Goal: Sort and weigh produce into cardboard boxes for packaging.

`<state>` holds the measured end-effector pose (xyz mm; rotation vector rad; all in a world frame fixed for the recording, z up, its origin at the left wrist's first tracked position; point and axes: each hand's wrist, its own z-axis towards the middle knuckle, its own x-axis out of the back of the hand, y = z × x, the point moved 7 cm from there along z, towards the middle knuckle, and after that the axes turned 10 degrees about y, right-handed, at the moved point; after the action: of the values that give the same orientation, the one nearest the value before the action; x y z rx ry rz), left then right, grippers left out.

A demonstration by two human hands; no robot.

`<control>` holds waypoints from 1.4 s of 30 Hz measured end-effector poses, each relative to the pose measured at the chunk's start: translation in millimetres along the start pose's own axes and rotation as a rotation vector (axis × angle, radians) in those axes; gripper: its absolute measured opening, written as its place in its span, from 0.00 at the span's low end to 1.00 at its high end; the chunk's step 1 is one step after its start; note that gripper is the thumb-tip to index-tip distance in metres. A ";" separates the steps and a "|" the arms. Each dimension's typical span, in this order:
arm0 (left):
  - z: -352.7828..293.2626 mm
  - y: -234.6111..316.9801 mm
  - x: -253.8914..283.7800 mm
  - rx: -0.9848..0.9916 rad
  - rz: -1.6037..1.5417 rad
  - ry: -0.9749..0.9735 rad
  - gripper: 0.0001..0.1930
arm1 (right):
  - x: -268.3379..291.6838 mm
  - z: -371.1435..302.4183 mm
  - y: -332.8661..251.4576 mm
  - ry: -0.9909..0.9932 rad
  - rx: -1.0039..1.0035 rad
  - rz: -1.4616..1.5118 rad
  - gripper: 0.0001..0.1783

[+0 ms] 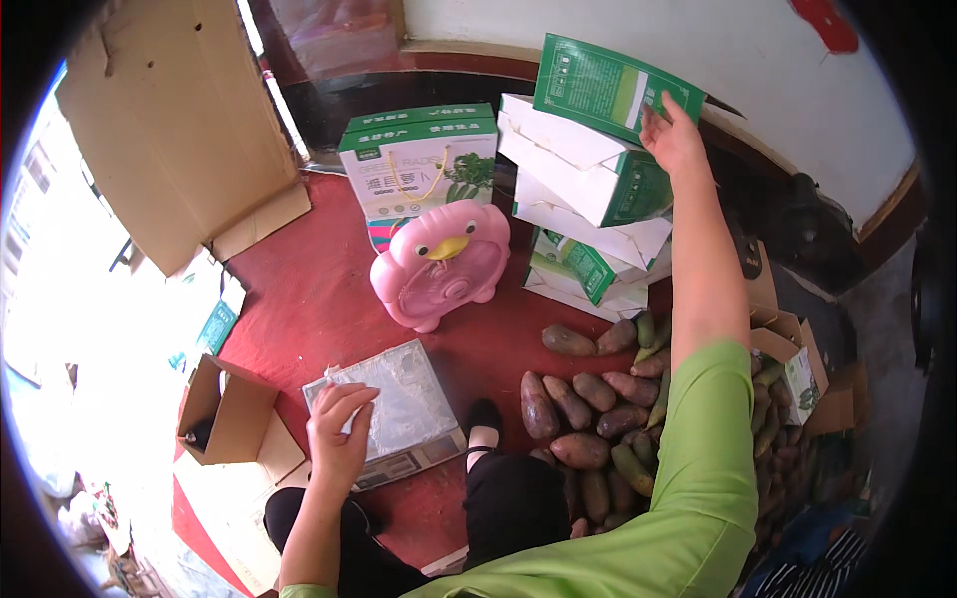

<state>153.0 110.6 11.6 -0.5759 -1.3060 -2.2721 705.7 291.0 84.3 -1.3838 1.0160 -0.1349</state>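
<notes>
My right arm reaches to the far right, where my right hand [675,138] grips a green and white carton [598,85] on top of a stack of similar cartons [568,184]. Its thumb and fingers lie at the carton's right side. My left hand [337,434] is over a flat scale [394,399] with a pale, plastic-looking top. The left fingers are loosely curled, thumb apart, and nothing shows between them. Many dark green and purplish radishes [580,450] lie on the red floor beneath my right arm.
A pink penguin-shaped plastic stool [444,269] leans against an upright green and white gift box [419,169]. Brown cardboard boxes stand at left [231,409] and right [797,349]. A large cardboard sheet [179,120] rises at the far left. My feet are beside the scale.
</notes>
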 end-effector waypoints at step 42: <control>-38.9 -74.6 143.6 0.015 0.229 0.021 0.18 | -34.0 -373.3 298.5 -0.939 0.558 -0.948 0.21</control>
<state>-11.0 84.5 22.7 -0.6593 -1.1810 -2.0743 301.1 110.2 -97.7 -1.0902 -0.4785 -0.3841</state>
